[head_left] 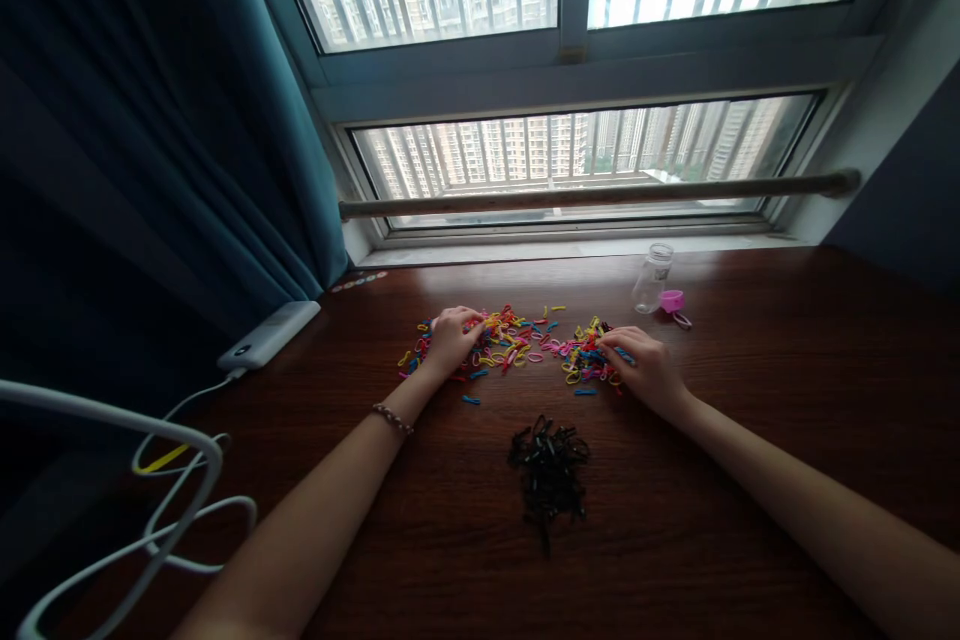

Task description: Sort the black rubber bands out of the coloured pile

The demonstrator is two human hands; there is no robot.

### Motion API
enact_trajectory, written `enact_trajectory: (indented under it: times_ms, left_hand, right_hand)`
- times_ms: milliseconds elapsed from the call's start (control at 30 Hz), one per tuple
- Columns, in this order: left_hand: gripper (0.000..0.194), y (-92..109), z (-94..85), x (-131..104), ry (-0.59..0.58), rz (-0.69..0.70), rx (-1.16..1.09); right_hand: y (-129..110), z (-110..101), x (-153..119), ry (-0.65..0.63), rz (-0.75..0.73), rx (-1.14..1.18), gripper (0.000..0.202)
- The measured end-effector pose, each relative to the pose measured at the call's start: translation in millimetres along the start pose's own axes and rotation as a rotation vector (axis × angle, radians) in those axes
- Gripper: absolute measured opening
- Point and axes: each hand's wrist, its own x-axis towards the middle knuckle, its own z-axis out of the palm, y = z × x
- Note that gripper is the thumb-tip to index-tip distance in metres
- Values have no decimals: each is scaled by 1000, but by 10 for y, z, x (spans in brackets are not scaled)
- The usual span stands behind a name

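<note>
Small coloured elastic hair ties in red, yellow, pink and blue lie in two loose heaps on the dark wooden table. My left hand rests over the left heap, fingers bent together among the ties; what they pinch is hidden. At the right heap, my right hand has its thumb and fingers closed, with a blue hair tie showing between them. Nearer me, apart from both hands, sits a pile of black hair ties.
A clear bottle without its lid stands behind my right hand, beside a pink cap with a loop. At the left are a white power bank, its cable and a white curved tube. Behind the table is a barred window.
</note>
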Motion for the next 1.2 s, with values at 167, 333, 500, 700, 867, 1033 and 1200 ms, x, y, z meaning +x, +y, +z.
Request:
enact_trajectory:
  times_ms: [167,333,500,700,867,1033,1200]
  left_hand:
    - [15,-23,26,20,93,-33,-100]
    - [24,-26,52,56,228,-162,-377]
    - [17,18,23,54,304,-197,-436]
    - [18,488,-52,-139,73,347,-207]
    - [37,879,-64,-316,-370,747,-56]
    - [41,915,-43,-336,-495,773,13]
    - [32,856,-8,-331,-387,695,36]
  right_hand:
    - [27,42,-22,9,-13,-55,16]
    - [109,79,-20,25,83,-73,21]
    - [70,78,-19,-94,120,38,21]
    - [74,37,14,29,230,241,26]
    - [105,31,10,118,366,112,24]
    - [59,63,23,-16,250,79,25]
    - [103,78,15,55,334,-32,24]
